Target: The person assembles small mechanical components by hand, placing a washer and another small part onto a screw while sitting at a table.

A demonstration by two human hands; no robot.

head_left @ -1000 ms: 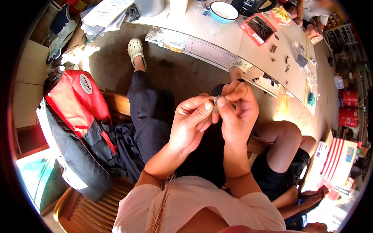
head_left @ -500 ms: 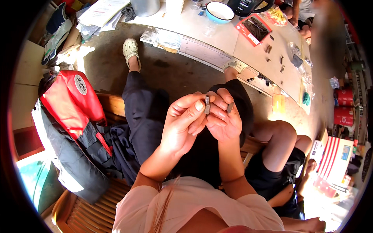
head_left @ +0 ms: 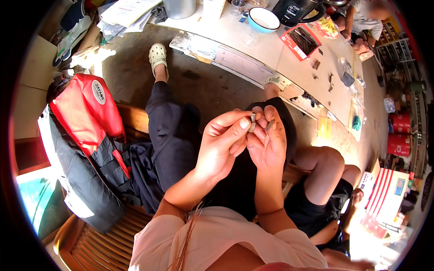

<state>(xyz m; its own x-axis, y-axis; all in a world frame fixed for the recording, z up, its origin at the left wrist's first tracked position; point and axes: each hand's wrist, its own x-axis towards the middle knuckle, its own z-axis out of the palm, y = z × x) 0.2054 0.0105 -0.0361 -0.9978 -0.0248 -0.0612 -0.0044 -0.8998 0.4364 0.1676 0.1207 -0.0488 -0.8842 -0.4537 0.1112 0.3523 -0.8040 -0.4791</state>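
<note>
Both my hands are raised close together above my lap. My left hand [head_left: 221, 142] pinches a small dark grey metal piece [head_left: 252, 123] between thumb and fingertips; its exact kind is too small to tell. Right beside it, my right hand [head_left: 269, 147] has its fingers curled, with a second small dark piece [head_left: 270, 125] held between the fingertips. The fingers of the right hand also lie against the first piece. Fingers hide part of both pieces.
On the table [head_left: 266, 49] ahead stand a red box [head_left: 300, 41] of dark pieces, a blue-rimmed bowl [head_left: 263, 20] and a black kettle [head_left: 296, 11]. Small dark parts [head_left: 331, 82] lie near its edge. A red-and-black jacket [head_left: 86, 113] rests at left. Another person's knee [head_left: 323, 162] is close at right.
The view has shifted a little, and my hands sit slightly further right in it. The piece in my left hand is tilted more. A person at the far right is now plainly visible.
</note>
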